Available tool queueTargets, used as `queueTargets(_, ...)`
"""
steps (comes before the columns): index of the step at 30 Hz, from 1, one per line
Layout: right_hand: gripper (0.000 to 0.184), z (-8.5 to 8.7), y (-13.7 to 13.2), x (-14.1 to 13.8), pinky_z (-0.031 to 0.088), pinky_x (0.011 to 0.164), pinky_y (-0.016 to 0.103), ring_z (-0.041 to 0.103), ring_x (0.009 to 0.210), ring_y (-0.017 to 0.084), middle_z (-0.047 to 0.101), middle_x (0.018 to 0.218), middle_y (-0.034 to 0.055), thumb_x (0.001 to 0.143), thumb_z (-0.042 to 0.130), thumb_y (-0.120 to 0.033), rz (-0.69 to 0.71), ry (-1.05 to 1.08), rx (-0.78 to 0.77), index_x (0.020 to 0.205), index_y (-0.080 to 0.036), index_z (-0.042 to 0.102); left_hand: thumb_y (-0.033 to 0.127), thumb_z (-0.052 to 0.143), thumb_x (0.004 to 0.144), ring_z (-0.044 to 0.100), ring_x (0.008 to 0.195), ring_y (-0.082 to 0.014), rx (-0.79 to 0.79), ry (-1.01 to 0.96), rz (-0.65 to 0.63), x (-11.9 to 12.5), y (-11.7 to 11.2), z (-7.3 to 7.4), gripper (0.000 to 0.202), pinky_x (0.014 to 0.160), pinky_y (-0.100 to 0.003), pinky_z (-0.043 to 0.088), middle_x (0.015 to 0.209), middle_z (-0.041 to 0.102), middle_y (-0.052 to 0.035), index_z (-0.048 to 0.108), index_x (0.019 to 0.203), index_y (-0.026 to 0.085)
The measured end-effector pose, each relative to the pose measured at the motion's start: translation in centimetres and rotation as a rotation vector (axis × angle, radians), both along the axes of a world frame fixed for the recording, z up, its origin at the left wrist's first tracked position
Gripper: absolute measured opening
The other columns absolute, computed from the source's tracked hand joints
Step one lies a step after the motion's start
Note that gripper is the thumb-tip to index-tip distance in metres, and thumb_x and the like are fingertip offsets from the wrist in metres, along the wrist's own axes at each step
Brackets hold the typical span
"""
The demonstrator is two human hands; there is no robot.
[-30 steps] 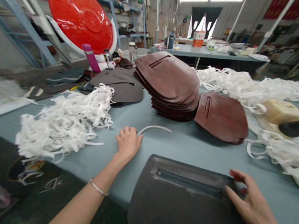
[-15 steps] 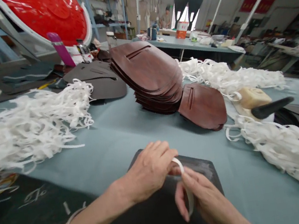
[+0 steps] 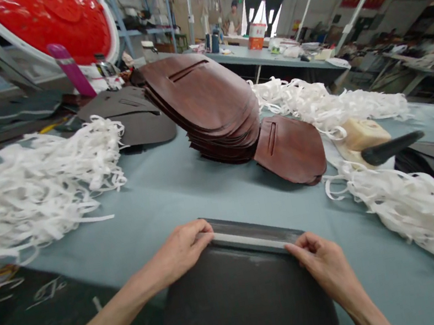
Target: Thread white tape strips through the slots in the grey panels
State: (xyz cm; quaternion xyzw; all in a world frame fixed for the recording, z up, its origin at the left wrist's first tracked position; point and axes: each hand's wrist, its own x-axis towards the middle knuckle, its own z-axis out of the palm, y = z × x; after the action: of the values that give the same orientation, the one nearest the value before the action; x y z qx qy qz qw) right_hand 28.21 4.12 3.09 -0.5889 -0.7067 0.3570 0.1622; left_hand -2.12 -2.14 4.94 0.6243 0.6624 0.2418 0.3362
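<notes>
The left hand (image 3: 178, 252) and the right hand (image 3: 322, 266) stand well apart, each closed on one end of a narrow white strip (image 3: 249, 240), pinning it against the top of a dark grey leather panel (image 3: 246, 303). The panel lies at the near side of a blue-grey table (image 3: 215, 199), directly in front of the person. If either hand lets go too soon, the strip could spring out of line, and uneven pull between the hands could skew it along the panel's edge. The panel could also slide on the smooth tabletop under sideways pressure, carrying the strip with it. The nearby white trimmings (image 3: 409, 207) could snag a wrist or catch on the work if they drift closer. The strip's long axis runs across the view from left to right, dipping slightly toward the right hand, along the panel's straight far edge. The panel's rounded end points toward the person, and its straight edge faces the stack of brown leather pieces (image 3: 202, 103), which sits farther along the table. One loose brown leather piece (image 3: 292, 150) leans against that stack, and another heap of white trimmings (image 3: 32, 189) lies to the left. Beyond the stack, dark grey leather pieces (image 3: 127, 116) lie flat.
</notes>
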Motion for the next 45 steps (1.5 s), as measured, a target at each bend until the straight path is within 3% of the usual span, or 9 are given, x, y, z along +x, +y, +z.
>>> queueTargets(4,0.033,-0.8,0.7,0.5,0.038,0.059,0.026,0.056,0.062,0.018,0.063,0.065,0.0003,0.085,0.047,-0.05,0.01,-0.03,0.042,0.08,-0.022,0.064,0.036,0.042,0.087,0.057,0.07,-0.0168,-0.023,0.054,0.128,-0.6,0.9,-0.6,0.026,0.065,-0.026,0.037,0.073,0.063,0.0002,0.062,0.081,0.02)
queueTargets(10,0.04,-1.9,1.3,1.2,0.036,0.055,0.027,0.052,0.057,0.018,0.059,0.058,-0.0001,0.081,0.047,-0.059,-0.121,-0.123,0.057,0.071,-0.023,0.06,0.033,0.05,0.08,0.059,0.063,-0.0163,-0.097,0.125,0.281,-0.7,1.8,-1.4,0.02,0.06,-0.025,0.036,0.067,0.065,-0.0007,0.063,0.075,0.018)
queueTargets(15,0.039,-2.5,1.5,1.5,0.036,0.055,0.026,0.053,0.058,0.016,0.06,0.062,-0.0004,0.083,0.046,-0.056,-0.113,-0.071,0.006,0.078,-0.021,0.062,0.03,0.049,0.077,0.059,0.065,-0.0165,-0.145,0.168,0.285,-1.1,2.4,-1.5,0.019,0.06,-0.025,0.036,0.068,0.066,-0.001,0.063,0.072,0.018)
queueTargets(20,0.039,-2.4,1.8,1.3,0.033,0.052,0.024,0.05,0.054,0.014,0.056,0.056,-0.0014,0.08,0.049,-0.056,-0.155,-0.058,0.026,0.071,-0.019,0.061,0.028,0.05,0.074,0.059,0.064,-0.0171,-0.203,0.214,0.286,-1.6,2.9,-1.9,0.017,0.059,-0.025,0.035,0.066,0.065,-0.0008,0.063,0.071,0.018)
queueTargets(26,0.029,-2.0,2.0,1.0,0.033,0.054,0.023,0.051,0.057,0.014,0.058,0.059,-0.0013,0.081,0.049,-0.044,-0.182,-0.054,0.003,0.07,-0.019,0.061,0.037,0.045,0.076,0.06,0.066,-0.0179,-0.274,0.296,0.226,-1.8,3.2,-2.2,0.024,0.061,-0.026,0.035,0.067,0.065,0.0002,0.061,0.073,0.019)
queueTargets(39,0.019,-1.4,2.0,0.5,0.03,0.054,0.023,0.054,0.056,0.013,0.06,0.057,-0.0028,0.08,0.051,-0.034,-0.237,-0.135,0.006,0.068,-0.021,0.059,0.037,0.044,0.077,0.061,0.074,-0.0203,-0.378,0.364,0.212,-1.6,3.8,-1.7,0.023,0.067,-0.028,0.038,0.074,0.066,-0.0009,0.06,0.077,0.02)
queueTargets(43,0.017,-1.5,2.0,0.4,0.029,0.054,0.023,0.053,0.056,0.013,0.06,0.058,-0.0028,0.079,0.053,-0.033,-0.25,-0.169,0.012,0.068,-0.021,0.058,0.04,0.046,0.081,0.059,0.069,-0.0199,-0.322,0.428,0.255,-1.3,3.5,-2.3,0.023,0.063,-0.03,0.039,0.072,0.063,-0.0012,0.057,0.082,0.02)
queueTargets(45,0.013,-1.6,2.0,0.4,0.029,0.054,0.023,0.052,0.056,0.013,0.059,0.058,-0.0032,0.079,0.055,-0.032,-0.254,-0.186,0.03,0.072,-0.021,0.057,0.04,0.045,0.083,0.057,0.069,-0.0203,-0.162,0.484,0.291,-0.9,2.9,-2.9,0.025,0.062,-0.031,0.04,0.079,0.062,-0.003,0.056,0.091,0.019)
